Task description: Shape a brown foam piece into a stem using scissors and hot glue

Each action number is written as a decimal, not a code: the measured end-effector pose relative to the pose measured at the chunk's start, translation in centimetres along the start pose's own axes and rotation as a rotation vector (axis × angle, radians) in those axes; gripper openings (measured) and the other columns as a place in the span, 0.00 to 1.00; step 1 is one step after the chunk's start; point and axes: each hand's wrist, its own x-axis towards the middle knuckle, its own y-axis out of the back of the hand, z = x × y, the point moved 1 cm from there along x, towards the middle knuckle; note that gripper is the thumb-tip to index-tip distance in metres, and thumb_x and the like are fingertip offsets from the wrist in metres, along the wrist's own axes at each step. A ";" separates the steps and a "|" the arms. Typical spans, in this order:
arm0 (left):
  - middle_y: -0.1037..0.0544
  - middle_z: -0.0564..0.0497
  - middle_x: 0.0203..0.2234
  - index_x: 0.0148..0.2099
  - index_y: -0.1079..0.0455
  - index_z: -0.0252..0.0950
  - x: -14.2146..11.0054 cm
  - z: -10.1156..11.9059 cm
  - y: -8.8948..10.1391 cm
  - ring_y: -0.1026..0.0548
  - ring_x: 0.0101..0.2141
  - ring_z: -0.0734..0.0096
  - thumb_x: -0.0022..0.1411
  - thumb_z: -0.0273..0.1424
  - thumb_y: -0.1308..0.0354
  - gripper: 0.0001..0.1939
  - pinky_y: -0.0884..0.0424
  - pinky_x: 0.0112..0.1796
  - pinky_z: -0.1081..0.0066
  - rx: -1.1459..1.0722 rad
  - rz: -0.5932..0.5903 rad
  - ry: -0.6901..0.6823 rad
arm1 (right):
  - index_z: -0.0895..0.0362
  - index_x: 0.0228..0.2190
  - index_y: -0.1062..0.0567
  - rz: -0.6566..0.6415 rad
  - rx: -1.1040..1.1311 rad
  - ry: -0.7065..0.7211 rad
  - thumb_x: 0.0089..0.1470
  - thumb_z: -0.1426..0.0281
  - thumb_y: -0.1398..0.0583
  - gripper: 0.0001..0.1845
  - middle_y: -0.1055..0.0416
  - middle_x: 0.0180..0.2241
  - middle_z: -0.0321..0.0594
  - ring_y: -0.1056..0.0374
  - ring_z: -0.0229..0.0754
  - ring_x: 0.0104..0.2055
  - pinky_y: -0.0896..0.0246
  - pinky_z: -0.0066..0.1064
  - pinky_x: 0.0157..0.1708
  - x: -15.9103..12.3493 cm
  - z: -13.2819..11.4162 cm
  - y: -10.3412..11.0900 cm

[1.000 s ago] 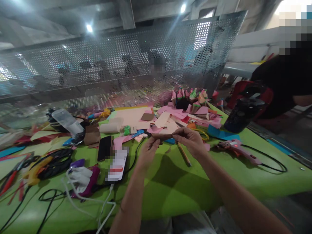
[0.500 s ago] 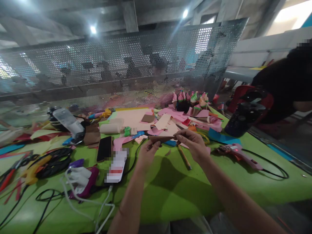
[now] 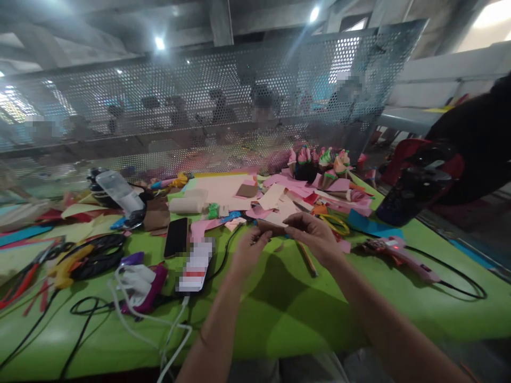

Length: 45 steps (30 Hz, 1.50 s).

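Note:
A small piece of brown craft foam or paper (image 3: 272, 227), partly rolled, is held up between my two hands over the green table (image 3: 295, 324). My left hand (image 3: 252, 246) pinches its left end between thumb and fingers. At the other end, my right hand (image 3: 312, 236) grips it with thumb and fingertips, which hide part of that edge. Below my right hand lies a pencil (image 3: 306, 259). A small brown scrap (image 3: 279, 248) rests on the table under the piece. Pink and cream sheets (image 3: 275, 197) are strewn just beyond my hands.
A pink glue gun (image 3: 407, 258) with a cable lies at right, near a dark bottle (image 3: 411, 191). Ice-cream-cone crafts (image 3: 319, 159) stand at the back. On the left are two phones (image 3: 176, 238), a power strip (image 3: 149, 292), scissors (image 3: 30, 276) and a clear bottle (image 3: 120, 191).
The brown piece has turned and looks shorter and more curled between my fingers. My hands still hold both ends. The whole view has shifted slightly, so things appear further right.

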 end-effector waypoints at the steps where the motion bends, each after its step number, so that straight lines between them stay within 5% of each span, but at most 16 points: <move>1: 0.19 0.48 0.32 0.38 0.22 0.35 0.0 -0.1 0.0 0.25 0.33 0.67 0.56 0.37 0.39 0.11 0.31 0.37 0.69 0.005 -0.009 0.003 | 0.55 0.33 0.22 -0.005 -0.017 -0.010 0.46 0.59 0.32 0.15 0.26 0.28 0.37 0.32 0.40 0.31 0.37 0.31 0.31 0.0 0.1 0.0; 13: 0.21 0.48 0.31 0.36 0.26 0.35 0.1 -0.4 0.3 0.25 0.34 0.66 0.57 0.42 0.37 0.14 0.29 0.38 0.67 -0.114 0.022 -0.023 | 0.57 0.29 0.23 -0.209 0.016 -0.230 0.38 0.60 0.28 0.17 0.26 0.26 0.36 0.32 0.38 0.26 0.34 0.31 0.26 0.1 0.8 -1.1; 20: 0.23 0.50 0.40 0.64 0.40 0.44 0.1 -0.5 -0.3 0.25 0.39 0.68 0.47 0.39 0.27 0.43 0.31 0.43 0.67 -0.446 -0.048 -0.076 | 0.55 0.26 0.23 -0.091 0.230 -0.247 0.33 0.59 0.25 0.19 0.29 0.24 0.34 0.35 0.35 0.24 0.33 0.29 0.25 -0.2 0.7 -1.5; 26: 0.21 0.47 0.39 0.47 0.24 0.35 -0.3 -1.1 -1.0 0.26 0.42 0.64 0.52 0.47 0.32 0.26 0.32 0.45 0.67 -0.365 -0.179 0.046 | 0.55 0.26 0.22 -0.096 0.302 -0.266 0.33 0.58 0.25 0.20 0.28 0.25 0.35 0.35 0.35 0.24 0.33 0.30 0.25 -0.5 1.2 -2.1; 31: 0.19 0.45 0.41 0.46 0.23 0.34 -0.4 -1.0 -0.9 0.26 0.46 0.59 0.57 0.45 0.36 0.21 0.32 0.48 0.64 -0.292 -0.135 0.060 | 0.55 0.28 0.23 -0.121 0.221 -0.264 0.35 0.56 0.26 0.21 0.27 0.26 0.36 0.32 0.39 0.27 0.32 0.33 0.28 -0.6 1.4 -2.2; 34: 0.19 0.45 0.41 0.47 0.24 0.35 0.0 -1.3 -0.8 0.25 0.45 0.61 0.61 0.40 0.41 0.17 0.30 0.45 0.65 -0.197 -0.088 0.062 | 0.55 0.26 0.25 -0.065 0.029 -0.165 0.38 0.55 0.28 0.20 0.29 0.24 0.35 0.34 0.39 0.26 0.35 0.32 0.27 -0.5 1.2 -1.6; 37: 0.19 0.46 0.40 0.48 0.26 0.36 0.5 -1.9 -0.6 0.23 0.40 0.64 0.63 0.35 0.46 0.15 0.28 0.41 0.66 -0.054 -0.056 0.058 | 0.54 0.28 0.26 0.108 -0.202 0.080 0.46 0.58 0.31 0.14 0.30 0.25 0.35 0.36 0.39 0.26 0.38 0.31 0.27 -0.5 0.6 -0.7; 41: 0.19 0.45 0.37 0.44 0.27 0.35 0.6 -2.3 -0.6 0.22 0.36 0.64 0.65 0.36 0.49 0.13 0.28 0.39 0.67 0.145 -0.088 0.007 | 0.51 0.36 0.22 0.206 -0.418 0.407 0.51 0.64 0.33 0.09 0.29 0.37 0.41 0.32 0.45 0.39 0.34 0.38 0.39 -0.5 -0.3 -0.1; 45: 0.18 0.45 0.36 0.44 0.27 0.36 0.5 -2.4 -0.6 0.21 0.36 0.63 0.65 0.36 0.49 0.13 0.27 0.37 0.68 0.246 -0.149 -0.014 | 0.49 0.37 0.21 0.205 -0.521 0.500 0.51 0.66 0.33 0.09 0.32 0.45 0.44 0.34 0.51 0.51 0.37 0.46 0.50 -0.4 -0.5 -0.1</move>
